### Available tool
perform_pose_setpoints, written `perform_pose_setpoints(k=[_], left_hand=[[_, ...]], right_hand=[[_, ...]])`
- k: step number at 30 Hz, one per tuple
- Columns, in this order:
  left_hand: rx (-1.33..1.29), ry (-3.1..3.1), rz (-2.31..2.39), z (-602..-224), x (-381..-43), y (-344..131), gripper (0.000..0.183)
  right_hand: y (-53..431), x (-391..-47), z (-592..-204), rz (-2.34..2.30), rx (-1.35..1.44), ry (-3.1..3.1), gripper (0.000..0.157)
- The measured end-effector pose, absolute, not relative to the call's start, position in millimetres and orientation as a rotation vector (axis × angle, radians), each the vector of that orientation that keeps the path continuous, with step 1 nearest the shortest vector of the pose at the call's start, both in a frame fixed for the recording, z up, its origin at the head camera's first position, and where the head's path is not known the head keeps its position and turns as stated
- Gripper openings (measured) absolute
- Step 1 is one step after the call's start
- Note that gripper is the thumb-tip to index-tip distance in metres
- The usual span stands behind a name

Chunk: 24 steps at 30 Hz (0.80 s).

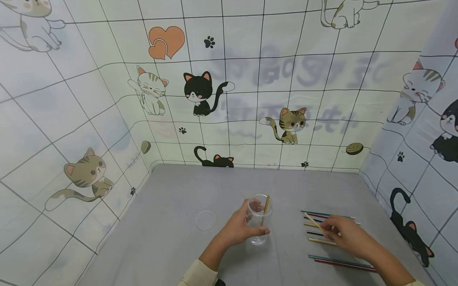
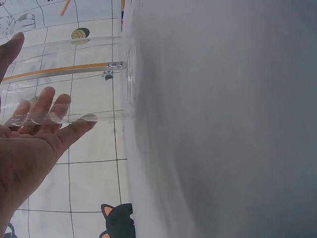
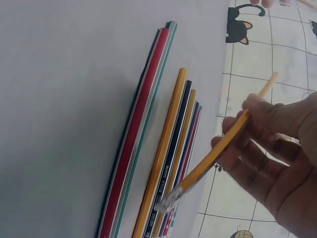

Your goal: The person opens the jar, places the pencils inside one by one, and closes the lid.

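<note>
My left hand (image 1: 234, 228) grips a tall clear plastic cup (image 1: 255, 222), thumb across its front and fingers behind it. One yellow pencil (image 1: 266, 208) leans inside the cup; in the left wrist view its metal-banded end (image 2: 116, 65) is down at the cup's base. My right hand (image 1: 350, 234) pinches another yellow pencil (image 3: 213, 153) between thumb and fingers, tilted above a row of pencils. In that row lie yellow, black, blue, red and green pencils (image 3: 163, 148). Nearer me, a red pencil (image 3: 136, 119) and a green one (image 3: 148, 114) lie side by side.
A thin clear round disc (image 1: 205, 220) lies on the grey tabletop (image 1: 161, 246), left of the cup. Cat-patterned, grid-lined sheeting (image 1: 243, 79) stands around the back and both sides of the table.
</note>
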State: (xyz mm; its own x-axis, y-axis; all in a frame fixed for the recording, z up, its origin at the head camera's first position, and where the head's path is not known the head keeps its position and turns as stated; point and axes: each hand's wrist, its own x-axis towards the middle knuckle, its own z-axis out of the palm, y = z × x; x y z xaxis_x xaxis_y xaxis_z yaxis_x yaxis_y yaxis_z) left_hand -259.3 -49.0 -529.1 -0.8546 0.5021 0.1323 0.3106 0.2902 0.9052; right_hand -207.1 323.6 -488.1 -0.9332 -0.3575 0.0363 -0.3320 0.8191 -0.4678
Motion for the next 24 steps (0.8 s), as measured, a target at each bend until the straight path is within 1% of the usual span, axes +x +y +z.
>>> perform_pose_setpoints(k=[3, 5, 10, 14, 18, 21, 24], left_hand=[[0.761, 2.375, 1.593, -528.9, -259.3, -49.0, 0.086], [0.759, 2.372, 1.59, -528.4, -259.2, -48.8, 0.088], [0.755, 2.37, 1.598, -527.2, -258.6, -47.9, 0.087], [0.76, 2.372, 1.595, -526.2, -258.0, -48.4, 0.087], [0.766, 2.372, 1.592, -526.6, -258.2, -48.6, 0.088], [0.76, 2.374, 1.598, -527.8, -258.7, -48.3, 0.086], [0.75, 2.377, 1.597, -527.5, -258.7, -48.0, 0.084]], right_hand=[[322.5, -206.4, -488.0, -0.805, -0.539, 2.966, 0.007], [321.0, -205.0, -488.2, -0.858, -0.493, 2.983, 0.008], [317.0, -202.4, -488.7, -0.995, -0.339, 3.017, 0.014], [313.5, -200.8, -488.2, -1.115, -0.261, 3.033, 0.016], [310.6, -199.6, -486.2, -1.269, -0.188, 2.997, 0.022], [309.3, -200.8, -486.7, -1.371, -0.179, 2.978, 0.021], [308.4, -202.5, -487.1, -1.474, -0.24, 2.962, 0.016]])
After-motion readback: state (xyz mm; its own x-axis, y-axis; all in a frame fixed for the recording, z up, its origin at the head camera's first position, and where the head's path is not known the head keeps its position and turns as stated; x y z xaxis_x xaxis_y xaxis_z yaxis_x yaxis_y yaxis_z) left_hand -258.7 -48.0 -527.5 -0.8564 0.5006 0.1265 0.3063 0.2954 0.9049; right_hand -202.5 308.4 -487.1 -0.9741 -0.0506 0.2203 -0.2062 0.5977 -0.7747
